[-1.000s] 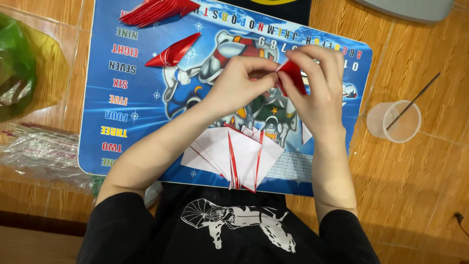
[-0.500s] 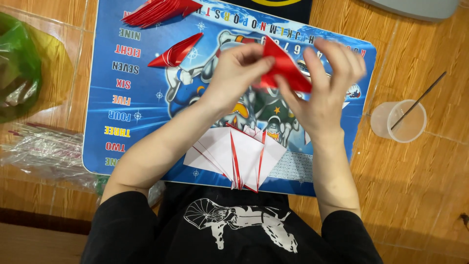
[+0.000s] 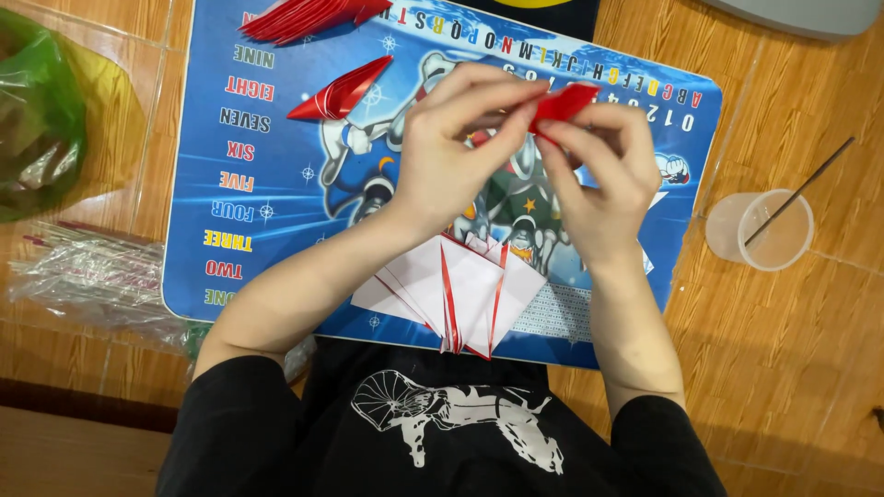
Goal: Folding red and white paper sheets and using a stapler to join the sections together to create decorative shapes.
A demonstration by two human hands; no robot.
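The red folded paper piece (image 3: 564, 99) sat pinched between both hands above the blue placemat (image 3: 276, 221) — its long axis ran left to right, tilted up toward the right. The left hand (image 3: 451, 152) closed thumb and fingertips on its left end; the right hand (image 3: 599, 170) gripped from below and right. Right of the mat, a clear plastic cup (image 3: 762, 230) held a thin stick (image 3: 799, 190) — other contents could not be told.

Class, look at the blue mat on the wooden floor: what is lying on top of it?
On the blue mat lie a fan of white paper triangles, one folded red cone and a red stack at its far edge. The forearms cover part of the fan and the mat's middle picture.
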